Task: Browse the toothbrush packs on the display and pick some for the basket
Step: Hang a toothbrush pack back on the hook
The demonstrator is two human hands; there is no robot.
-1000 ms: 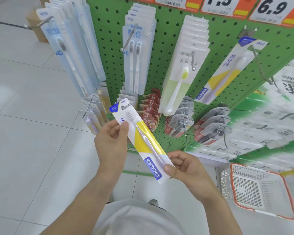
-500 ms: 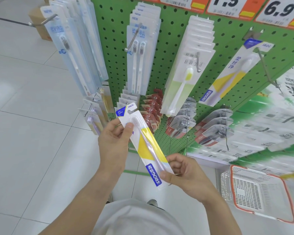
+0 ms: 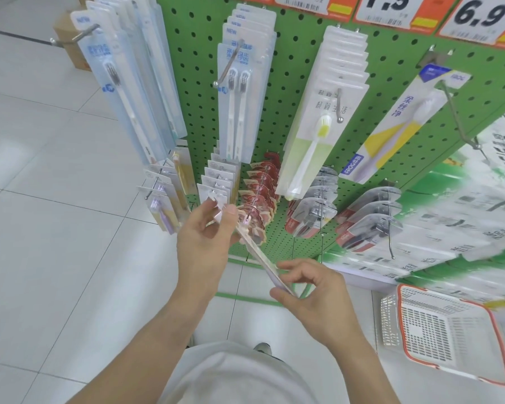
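Across the top of the frame, price cards (image 3: 389,8) on the green pegboard (image 3: 289,53) read "1.5" and "6.9"; the smaller print under them is too blurred to make out. At upper right one hanging yellow pack (image 3: 397,123) shows "FROG" in white on a blue patch at its lower end and purple Chinese characters along its length. The blue twin-brush packs (image 3: 239,91) at upper centre carry "NEW" at the top corner, as do the blue packs (image 3: 120,83) at upper left. The pale green packs (image 3: 318,132) right of centre bear grey Chinese lettering above a white brush with yellowish bristles.

The toothbrush pack (image 3: 257,255) being handled sits in the middle of the frame, between the two hands. It is seen almost edge-on, so it shows only as a thin pale strip with a whitish card top; its printing cannot be read. Its long axis runs diagonally, the upper end toward the upper left near the hooks of small red packets (image 3: 260,199), the lower end toward the lower right.

The left hand (image 3: 207,237) pinches the upper end between thumb and fingers. The right hand (image 3: 309,290) holds the lower end, thumb beneath and curled fingers above.

At lower right a white basket (image 3: 449,333) with an orange rim rests on the pale tiled floor (image 3: 56,228), well apart from the pack.
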